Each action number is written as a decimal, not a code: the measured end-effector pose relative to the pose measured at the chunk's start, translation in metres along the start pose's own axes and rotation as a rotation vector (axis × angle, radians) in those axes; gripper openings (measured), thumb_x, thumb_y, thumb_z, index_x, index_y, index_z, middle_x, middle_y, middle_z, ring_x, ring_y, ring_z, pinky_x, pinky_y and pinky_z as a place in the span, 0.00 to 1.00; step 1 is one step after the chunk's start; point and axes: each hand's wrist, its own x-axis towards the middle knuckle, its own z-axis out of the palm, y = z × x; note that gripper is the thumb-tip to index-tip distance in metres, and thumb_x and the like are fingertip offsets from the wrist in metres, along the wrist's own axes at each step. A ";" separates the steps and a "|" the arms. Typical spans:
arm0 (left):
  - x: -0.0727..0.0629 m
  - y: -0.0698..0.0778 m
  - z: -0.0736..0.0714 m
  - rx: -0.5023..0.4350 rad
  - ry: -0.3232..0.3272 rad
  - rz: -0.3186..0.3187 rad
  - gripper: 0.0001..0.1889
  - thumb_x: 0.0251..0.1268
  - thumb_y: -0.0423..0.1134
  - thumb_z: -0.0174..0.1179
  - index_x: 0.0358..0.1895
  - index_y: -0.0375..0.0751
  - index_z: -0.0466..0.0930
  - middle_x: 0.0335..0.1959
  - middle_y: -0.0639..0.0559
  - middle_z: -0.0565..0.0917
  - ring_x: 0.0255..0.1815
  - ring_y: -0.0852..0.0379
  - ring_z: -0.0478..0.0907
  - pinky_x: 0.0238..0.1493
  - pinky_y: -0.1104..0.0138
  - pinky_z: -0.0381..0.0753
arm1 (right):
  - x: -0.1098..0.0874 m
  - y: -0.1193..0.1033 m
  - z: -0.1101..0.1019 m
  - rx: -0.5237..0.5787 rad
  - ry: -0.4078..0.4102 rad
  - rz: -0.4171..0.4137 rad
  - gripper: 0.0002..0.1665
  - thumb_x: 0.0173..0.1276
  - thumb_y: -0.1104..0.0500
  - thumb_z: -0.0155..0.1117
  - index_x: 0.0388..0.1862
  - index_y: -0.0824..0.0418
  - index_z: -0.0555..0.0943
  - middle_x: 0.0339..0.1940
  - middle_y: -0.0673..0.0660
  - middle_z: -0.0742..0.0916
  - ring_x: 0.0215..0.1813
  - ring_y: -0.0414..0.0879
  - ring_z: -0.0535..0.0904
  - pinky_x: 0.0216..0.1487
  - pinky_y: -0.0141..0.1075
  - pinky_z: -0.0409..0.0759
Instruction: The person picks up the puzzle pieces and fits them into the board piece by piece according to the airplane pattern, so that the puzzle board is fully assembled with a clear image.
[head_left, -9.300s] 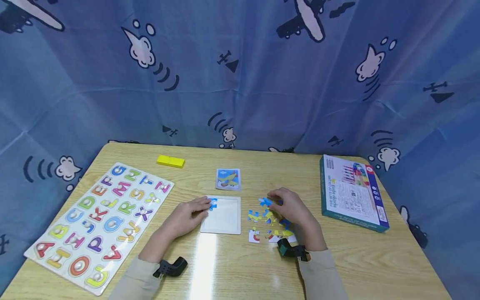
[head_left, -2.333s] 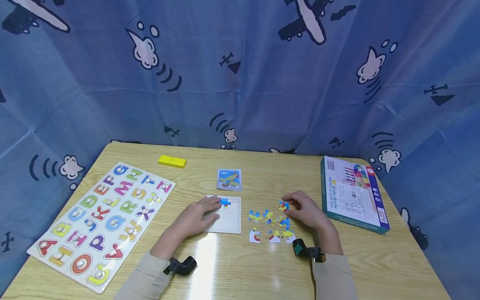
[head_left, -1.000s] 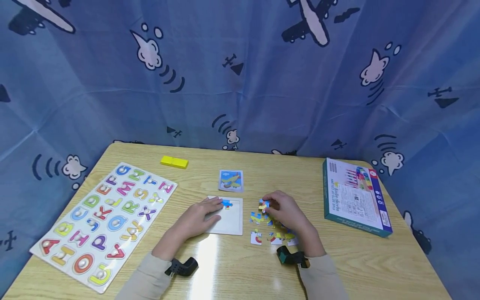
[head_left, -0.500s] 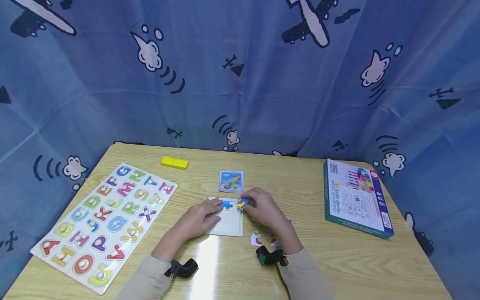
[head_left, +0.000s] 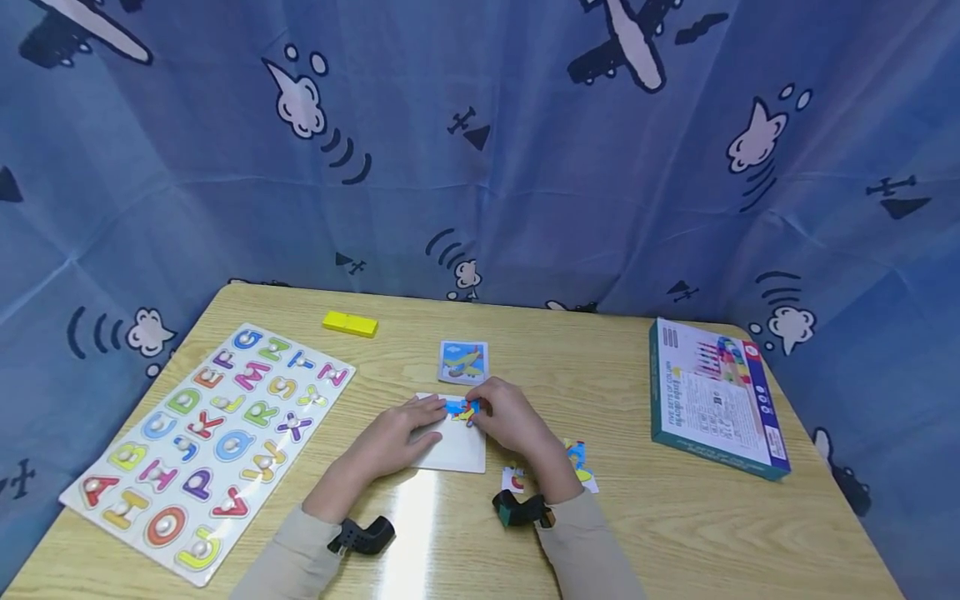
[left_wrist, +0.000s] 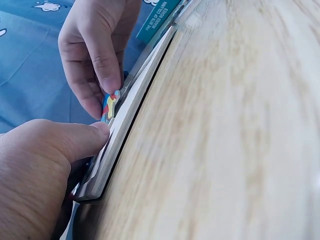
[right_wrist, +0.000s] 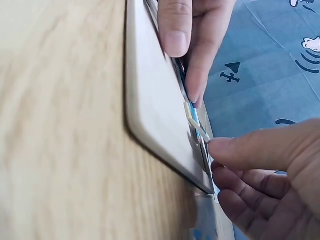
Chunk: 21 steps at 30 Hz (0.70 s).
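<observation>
My right hand (head_left: 512, 418) is pinching, apparently fitting, a jigsaw piece (head_left: 466, 414) at the far-right corner of the puzzle tray (head_left: 459, 454), likely needing aligning then pressing, my left hand (head_left: 392, 435) resting straight-fingered far-left.

The head view looks forward and down from above the counter (head_left: 712, 533), well back, taking in its far edge and the blue curtain (head_left: 375, 208) beyond. Both wrist views sit low and close, tipped sideways: the left one has the counter filling its right side and faces across to the right grip (head_left: 513, 423); the right one mirrors it toward the left grip (head_left: 390, 437). All three share the white tray (head_left: 453, 454).
</observation>
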 end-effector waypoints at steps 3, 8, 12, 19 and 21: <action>0.000 0.001 -0.001 -0.005 -0.010 -0.009 0.22 0.67 0.44 0.58 0.61 0.41 0.76 0.65 0.51 0.74 0.68 0.51 0.68 0.70 0.57 0.66 | 0.000 -0.001 0.001 -0.004 -0.006 0.008 0.14 0.60 0.65 0.65 0.46 0.62 0.84 0.33 0.52 0.78 0.34 0.44 0.71 0.32 0.32 0.73; 0.000 0.001 -0.002 -0.008 -0.016 -0.017 0.22 0.67 0.45 0.58 0.61 0.41 0.76 0.65 0.51 0.74 0.69 0.51 0.67 0.70 0.57 0.65 | 0.000 -0.001 0.002 -0.030 -0.002 0.001 0.14 0.60 0.65 0.65 0.46 0.63 0.85 0.35 0.53 0.79 0.34 0.43 0.71 0.33 0.31 0.74; -0.001 0.001 -0.002 -0.007 -0.009 -0.020 0.22 0.66 0.45 0.58 0.61 0.42 0.76 0.65 0.51 0.74 0.69 0.52 0.67 0.70 0.58 0.66 | 0.000 -0.001 0.004 -0.055 0.012 -0.019 0.14 0.60 0.66 0.65 0.46 0.63 0.85 0.36 0.54 0.80 0.34 0.43 0.71 0.33 0.31 0.74; 0.000 0.002 -0.002 -0.008 -0.007 -0.011 0.22 0.66 0.45 0.59 0.61 0.41 0.76 0.65 0.51 0.74 0.68 0.51 0.68 0.70 0.57 0.66 | 0.000 -0.002 0.006 -0.115 0.040 -0.024 0.13 0.58 0.66 0.68 0.44 0.63 0.85 0.41 0.55 0.80 0.42 0.45 0.74 0.45 0.37 0.79; 0.000 0.002 -0.003 -0.012 -0.007 -0.009 0.22 0.66 0.44 0.59 0.61 0.41 0.76 0.64 0.50 0.74 0.68 0.51 0.68 0.70 0.57 0.67 | 0.000 -0.002 0.007 -0.122 0.043 -0.020 0.13 0.58 0.66 0.67 0.44 0.63 0.85 0.42 0.55 0.80 0.44 0.46 0.75 0.49 0.39 0.80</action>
